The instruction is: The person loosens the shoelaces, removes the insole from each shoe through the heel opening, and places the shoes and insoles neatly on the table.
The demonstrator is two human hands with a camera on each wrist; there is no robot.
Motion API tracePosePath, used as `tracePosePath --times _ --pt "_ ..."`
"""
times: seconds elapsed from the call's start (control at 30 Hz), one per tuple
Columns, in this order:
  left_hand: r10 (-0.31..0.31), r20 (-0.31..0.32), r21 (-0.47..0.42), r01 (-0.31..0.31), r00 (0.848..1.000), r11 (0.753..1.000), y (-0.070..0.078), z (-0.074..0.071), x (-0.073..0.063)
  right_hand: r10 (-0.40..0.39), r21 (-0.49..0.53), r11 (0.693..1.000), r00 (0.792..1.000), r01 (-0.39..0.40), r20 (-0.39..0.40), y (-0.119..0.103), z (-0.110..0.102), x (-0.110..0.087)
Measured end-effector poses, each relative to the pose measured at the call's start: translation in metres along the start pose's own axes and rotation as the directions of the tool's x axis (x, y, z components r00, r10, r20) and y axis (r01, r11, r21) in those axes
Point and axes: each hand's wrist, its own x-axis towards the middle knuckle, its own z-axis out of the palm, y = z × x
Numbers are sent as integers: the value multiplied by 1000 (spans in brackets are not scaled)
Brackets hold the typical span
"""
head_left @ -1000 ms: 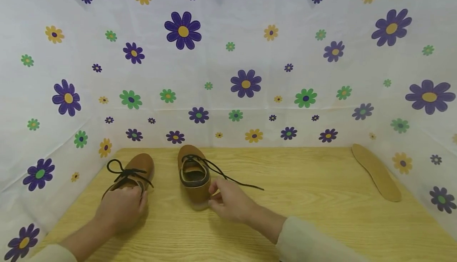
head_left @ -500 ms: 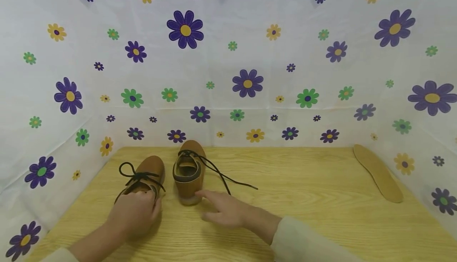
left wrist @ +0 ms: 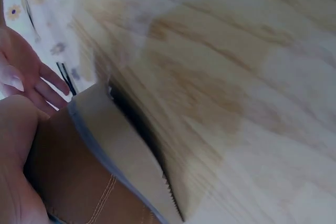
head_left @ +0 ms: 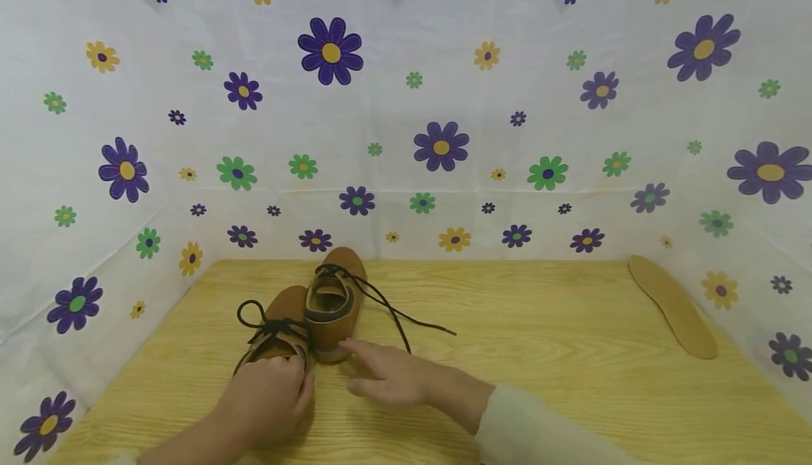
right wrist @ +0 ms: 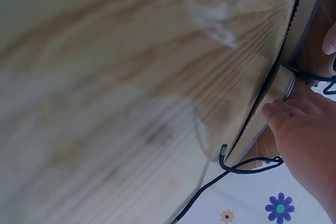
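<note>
Flowered cloth (head_left: 388,106) stands beyond both hands, and the worktop (head_left: 539,387) spreads beneath them. The left hand (head_left: 269,394) grips the tied shoe (head_left: 288,304) at its heel end, while just beyond it the untied shoe (head_left: 333,330) is touched at the heel by the right hand (head_left: 390,373), its fingers stretched out. An insole (head_left: 674,310) lies well right of that hand, and a black lace (head_left: 388,304) trails just past its fingers

On the table (head_left: 507,394), two adjacent shoes (head_left: 333,335) stand left, an insole (head_left: 675,308) lies far right.
</note>
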Motion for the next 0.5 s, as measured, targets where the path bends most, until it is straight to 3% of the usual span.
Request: tracePosePath --times 0.13,0.27,0.33,0.5 --pt "-26 80 -80 32 996 996 9 -5 3 15 4 1000 1000 -15 3 4 -2 -3" --pt "-42 192 -191 79 980 978 19 -11 3 8 -7 1000 1000 -8 3 9 -3 -4" --pt "-31 229 -252 90 973 964 24 -13 2 -4 -20 1000 1000 4 1 10 -4 -4" --pt "46 244 -347 43 969 937 35 -15 -1 -37 -70 997 999 37 -5 12 -5 -5"
